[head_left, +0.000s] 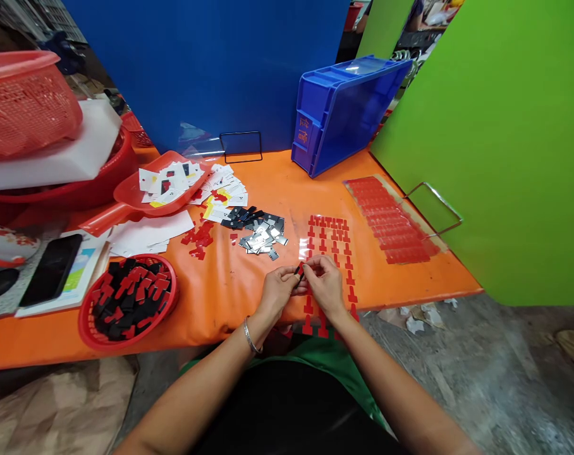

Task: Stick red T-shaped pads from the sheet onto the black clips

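My left hand, with a silver bracelet at the wrist, is closed on a small black piece with red on its top. The fingertips of my right hand pinch at the red end of that same piece. Both hands meet over the near table edge, above a clear sheet with rows of red T-shaped stickers, partly covered by my right hand and arm. To the left, a red basket holds black pieces with red T shapes on them. Loose metal and black plates lie beyond my hands.
Red bits lie left of the plates. A red scoop carries white cards. Another red sticker sheet lies at right, near a green panel. A blue crate stands on its side at the back. A phone lies far left.
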`<state>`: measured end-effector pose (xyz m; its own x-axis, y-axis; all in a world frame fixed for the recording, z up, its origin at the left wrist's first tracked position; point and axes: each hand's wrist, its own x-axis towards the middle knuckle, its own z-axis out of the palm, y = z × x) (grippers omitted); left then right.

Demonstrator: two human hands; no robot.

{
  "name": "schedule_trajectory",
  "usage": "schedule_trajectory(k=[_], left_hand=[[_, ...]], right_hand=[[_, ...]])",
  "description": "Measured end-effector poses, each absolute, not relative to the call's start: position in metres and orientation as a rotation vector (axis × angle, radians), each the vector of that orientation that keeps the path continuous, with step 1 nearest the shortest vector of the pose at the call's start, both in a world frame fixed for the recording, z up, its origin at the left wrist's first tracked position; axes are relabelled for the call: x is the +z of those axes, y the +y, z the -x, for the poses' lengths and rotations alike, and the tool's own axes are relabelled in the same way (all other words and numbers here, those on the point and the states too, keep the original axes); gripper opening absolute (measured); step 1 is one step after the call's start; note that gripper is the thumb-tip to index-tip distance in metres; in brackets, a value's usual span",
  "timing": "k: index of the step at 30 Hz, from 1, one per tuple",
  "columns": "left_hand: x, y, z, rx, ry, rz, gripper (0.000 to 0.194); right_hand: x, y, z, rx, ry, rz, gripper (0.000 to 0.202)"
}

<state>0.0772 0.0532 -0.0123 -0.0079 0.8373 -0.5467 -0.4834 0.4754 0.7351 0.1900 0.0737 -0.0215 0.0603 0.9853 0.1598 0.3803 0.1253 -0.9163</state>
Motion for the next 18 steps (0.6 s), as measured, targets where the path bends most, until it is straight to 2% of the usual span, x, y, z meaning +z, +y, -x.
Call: schedule_trajectory(k=[7, 11, 12, 15, 18], left_hand=[[-0.010, 0.052, -0.077, 1.089, 1.167, -0.377, 0.009], [-0.011, 0.051, -0.075, 1.088, 1.152, -0.391, 0.010], [-0.012, 0.051, -0.075, 1.088, 1.148, -0.393, 0.011], [-0.016, 0.052, -0.075, 1.102, 1.142, -0.384, 0.016], [-0.020, 0.051, -0.078, 1.117, 1.125, -0.377, 0.015]], right_hand=[[-0.024, 0.075, -0.191, 0.919, -1.418, 1.457, 0.011], [-0.028, 0.080, -0.195, 0.999, -1.274, 1.485, 0.046], [-0.028, 0.081, -0.196, 1.043, -1.285, 1.479, 0.046], [-0.026, 0.084, -0.199, 1.171, -1.421, 1.418, 0.030], [-0.022, 0.084, -0.202, 1.171, -1.503, 1.397, 0.033]])
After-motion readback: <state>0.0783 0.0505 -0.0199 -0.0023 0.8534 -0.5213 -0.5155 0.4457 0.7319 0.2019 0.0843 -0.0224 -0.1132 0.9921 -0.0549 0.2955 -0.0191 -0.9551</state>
